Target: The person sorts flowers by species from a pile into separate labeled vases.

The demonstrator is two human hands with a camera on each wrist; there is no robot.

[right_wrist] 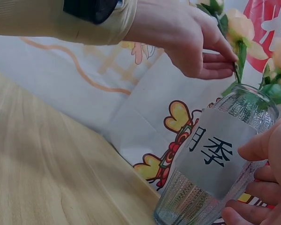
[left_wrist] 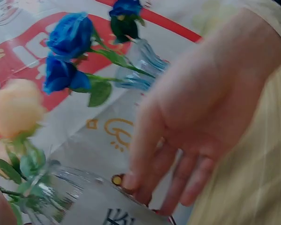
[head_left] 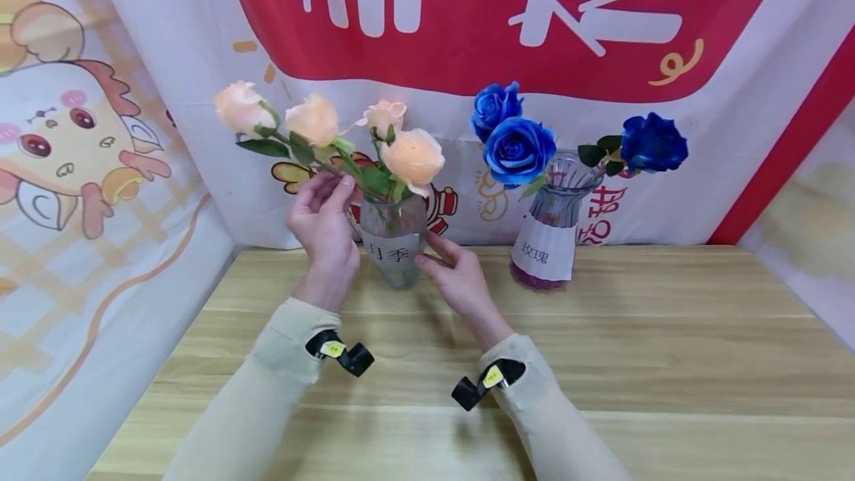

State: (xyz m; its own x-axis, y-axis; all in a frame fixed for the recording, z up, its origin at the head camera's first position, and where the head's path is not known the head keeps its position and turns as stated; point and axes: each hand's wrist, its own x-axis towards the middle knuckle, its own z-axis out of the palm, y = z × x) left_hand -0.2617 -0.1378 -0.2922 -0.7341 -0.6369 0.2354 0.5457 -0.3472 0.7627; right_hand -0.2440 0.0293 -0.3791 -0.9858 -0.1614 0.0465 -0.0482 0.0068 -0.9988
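Four peach roses [head_left: 414, 158] stand in a ribbed clear glass vase [head_left: 394, 273] with a white paper label bearing two black characters. My left hand [head_left: 327, 232] is beside the vase mouth. Its thumb and fingertips pinch the dark stem [right_wrist: 236, 72] of one rose just above the rim, as the right wrist view shows. My right hand [head_left: 462, 284] holds the vase's right side, thumb at the label's edge and fingers around the side. In the left wrist view only a fingertip of the left hand shows at the lower left edge.
Farther right stands another glass vase [head_left: 564, 206], pinkish at its base and labelled, with three blue roses [head_left: 519, 151]. Both vases are near the back edge of the wooden table [head_left: 668, 347]. Close behind hangs a printed cloth [head_left: 414, 65]; another patterned cloth [head_left: 133, 258] borders the left side.
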